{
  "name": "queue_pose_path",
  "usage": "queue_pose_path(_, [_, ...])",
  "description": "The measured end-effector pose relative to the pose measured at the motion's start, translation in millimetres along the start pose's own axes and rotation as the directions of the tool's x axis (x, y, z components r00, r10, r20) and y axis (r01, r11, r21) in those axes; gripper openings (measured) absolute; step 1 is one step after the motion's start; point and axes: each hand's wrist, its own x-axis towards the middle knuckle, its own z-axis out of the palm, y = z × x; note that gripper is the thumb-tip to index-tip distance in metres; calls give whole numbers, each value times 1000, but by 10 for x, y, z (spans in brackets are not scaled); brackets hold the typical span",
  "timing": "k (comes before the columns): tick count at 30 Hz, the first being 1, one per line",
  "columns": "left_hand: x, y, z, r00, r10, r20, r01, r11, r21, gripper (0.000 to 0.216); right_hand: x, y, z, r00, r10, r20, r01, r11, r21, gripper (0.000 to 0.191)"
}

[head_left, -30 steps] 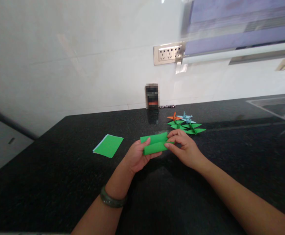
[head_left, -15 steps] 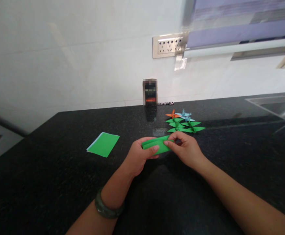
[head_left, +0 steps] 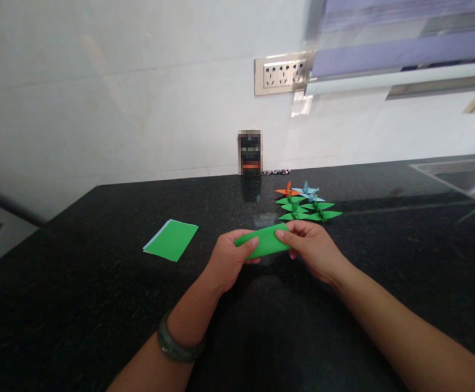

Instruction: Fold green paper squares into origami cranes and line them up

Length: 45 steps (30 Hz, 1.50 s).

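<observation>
A folded green sheet of paper (head_left: pixel 267 242) is held just above the dark counter, its long side running left to right. My left hand (head_left: pixel 233 260) pinches its left end, thumb on top and fingers beneath. At the right end, my right hand (head_left: pixel 313 246) grips it between thumb and fingers. Just beyond my right hand stand several folded paper cranes: green cranes (head_left: pixel 296 209), an orange crane (head_left: pixel 288 190) and a light blue crane (head_left: pixel 307 191). To the left of my left hand lies a stack of paper sheets (head_left: pixel 172 241), green on top with light blue showing at its edge.
The black stone counter (head_left: pixel 98 305) meets a pale tiled wall. A small blurred dark box (head_left: pixel 251 153) stands against the wall, with a beaded string (head_left: pixel 277 172) beside it. A glossy framed panel (head_left: pixel 461 177) is at the right. Wall sockets (head_left: pixel 284 74) are above.
The green paper's upper layer has come down flat, closing the gap along its top edge. My right hand's fingers have shifted from the upper corner to around the right end.
</observation>
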Motion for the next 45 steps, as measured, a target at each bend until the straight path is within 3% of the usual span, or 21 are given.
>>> queue_pose_path(17, [5,-13,28,1000,17,9,-18,997,69,30,-11,-10,2,999,-1,-41,-1,999,-52,37])
queue_pose_path(45, [6,-17,47,999,36,-22,-33,992,120,30,-15,-13,-1,999,-15,-44,11,997,-81,36])
